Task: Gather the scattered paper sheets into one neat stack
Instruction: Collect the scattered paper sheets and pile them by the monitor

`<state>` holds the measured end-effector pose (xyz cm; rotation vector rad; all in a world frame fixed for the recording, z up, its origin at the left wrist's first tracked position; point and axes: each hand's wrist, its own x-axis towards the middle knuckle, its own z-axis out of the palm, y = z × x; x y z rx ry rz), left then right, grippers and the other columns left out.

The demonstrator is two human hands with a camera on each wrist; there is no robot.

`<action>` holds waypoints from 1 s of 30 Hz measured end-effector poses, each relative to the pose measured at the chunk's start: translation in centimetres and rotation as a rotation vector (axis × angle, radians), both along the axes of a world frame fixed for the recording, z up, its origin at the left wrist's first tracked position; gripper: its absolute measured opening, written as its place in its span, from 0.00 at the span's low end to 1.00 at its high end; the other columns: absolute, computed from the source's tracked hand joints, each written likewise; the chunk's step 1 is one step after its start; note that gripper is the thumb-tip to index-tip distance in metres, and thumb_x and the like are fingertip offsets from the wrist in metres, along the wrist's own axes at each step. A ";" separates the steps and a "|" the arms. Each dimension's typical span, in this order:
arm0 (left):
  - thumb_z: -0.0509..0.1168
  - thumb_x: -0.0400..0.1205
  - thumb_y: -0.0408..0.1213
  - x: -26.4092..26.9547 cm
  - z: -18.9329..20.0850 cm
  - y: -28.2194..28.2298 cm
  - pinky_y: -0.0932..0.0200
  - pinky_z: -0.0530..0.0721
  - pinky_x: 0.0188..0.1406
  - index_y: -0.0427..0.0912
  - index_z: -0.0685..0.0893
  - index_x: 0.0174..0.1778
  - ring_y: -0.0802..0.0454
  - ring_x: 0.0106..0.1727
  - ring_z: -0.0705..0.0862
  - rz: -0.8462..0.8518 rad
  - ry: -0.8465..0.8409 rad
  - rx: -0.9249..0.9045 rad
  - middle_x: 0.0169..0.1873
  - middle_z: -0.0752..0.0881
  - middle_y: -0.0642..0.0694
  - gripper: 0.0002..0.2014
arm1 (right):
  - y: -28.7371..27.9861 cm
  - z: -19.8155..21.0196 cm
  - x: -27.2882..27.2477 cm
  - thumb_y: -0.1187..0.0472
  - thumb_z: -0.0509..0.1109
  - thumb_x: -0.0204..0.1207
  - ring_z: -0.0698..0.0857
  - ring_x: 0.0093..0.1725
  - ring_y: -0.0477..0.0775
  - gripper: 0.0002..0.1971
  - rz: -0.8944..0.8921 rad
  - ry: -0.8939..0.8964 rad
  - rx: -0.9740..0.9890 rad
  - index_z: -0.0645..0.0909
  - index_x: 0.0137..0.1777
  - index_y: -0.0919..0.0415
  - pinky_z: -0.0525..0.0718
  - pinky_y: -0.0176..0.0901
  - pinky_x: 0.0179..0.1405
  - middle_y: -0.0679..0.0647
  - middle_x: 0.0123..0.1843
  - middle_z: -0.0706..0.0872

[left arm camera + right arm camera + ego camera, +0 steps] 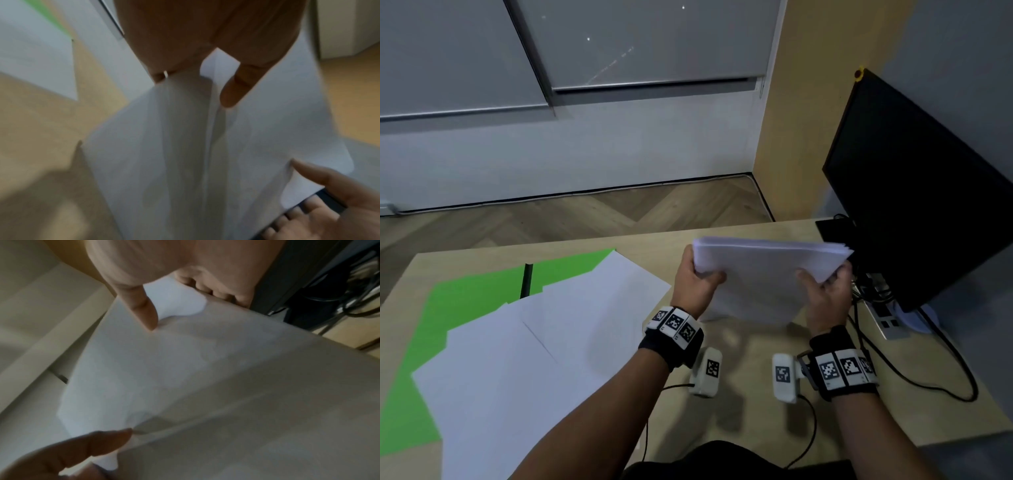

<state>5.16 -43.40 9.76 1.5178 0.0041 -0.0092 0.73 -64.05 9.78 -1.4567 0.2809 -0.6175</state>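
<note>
White paper stack (763, 274) upright on edge; loose overlapping white sheets (524, 359) flat, left.

Head view downward; wrist views close.

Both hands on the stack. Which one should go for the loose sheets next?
Left, probably. The loose sheets lie on the desk on the left hand side, beside its forearm. The right hand grips the stack by the monitor, farther from them, and could keep holding it.
</note>
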 end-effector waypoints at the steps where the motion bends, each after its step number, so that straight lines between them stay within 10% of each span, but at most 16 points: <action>1: 0.71 0.64 0.32 -0.3 -0.6 -0.2 0.55 0.86 0.49 0.52 0.79 0.58 0.49 0.53 0.85 -0.003 0.034 0.009 0.53 0.87 0.46 0.26 | 0.1 -0.3 0.0 0.51 0.77 0.64 0.86 0.50 0.44 0.26 0.008 0.040 -0.017 0.76 0.63 0.50 0.83 0.37 0.46 0.54 0.55 0.85; 7: 0.71 0.65 0.32 -1.2 -1.6 -1.1 0.48 0.85 0.58 0.54 0.80 0.59 0.49 0.57 0.86 0.055 0.099 0.004 0.55 0.88 0.47 0.25 | 0.7 -0.9 0.2 0.43 0.76 0.61 0.86 0.46 0.43 0.22 -0.023 0.085 0.016 0.80 0.54 0.49 0.83 0.43 0.46 0.47 0.49 0.87; 15: 0.74 0.73 0.27 -0.3 1.1 -0.3 0.51 0.88 0.57 0.51 0.82 0.58 0.44 0.58 0.88 -0.019 -0.011 -0.114 0.56 0.89 0.43 0.21 | 0.0 2.1 -0.7 0.59 0.77 0.74 0.85 0.51 0.39 0.22 -0.061 -0.016 -0.111 0.73 0.65 0.55 0.85 0.35 0.47 0.42 0.53 0.85; 20: 0.73 0.78 0.28 -0.5 -1.7 -0.1 0.56 0.84 0.49 0.53 0.82 0.49 0.58 0.45 0.86 -0.014 0.044 0.121 0.45 0.88 0.51 0.14 | -0.6 -1.9 -0.8 0.68 0.75 0.65 0.87 0.52 0.58 0.24 0.033 0.262 -0.105 0.77 0.60 0.50 0.88 0.52 0.46 0.50 0.49 0.87; 24: 0.71 0.78 0.32 -0.5 -2.3 -0.3 0.51 0.84 0.50 0.50 0.82 0.52 0.54 0.48 0.86 -0.046 0.043 0.253 0.46 0.88 0.52 0.10 | -1.2 -3.3 0.2 0.71 0.77 0.69 0.88 0.50 0.60 0.17 0.038 0.352 -0.062 0.82 0.57 0.60 0.83 0.47 0.43 0.53 0.47 0.89; 30: 0.71 0.65 0.30 -0.2 1.0 -1.7 0.45 0.85 0.50 0.50 0.85 0.46 0.48 0.45 0.85 0.002 0.097 -0.038 0.42 0.88 0.46 0.16 | 0.7 -0.9 0.8 0.72 0.74 0.70 0.87 0.47 0.53 0.18 -0.081 0.303 -0.055 0.81 0.60 0.63 0.82 0.33 0.37 0.53 0.48 0.87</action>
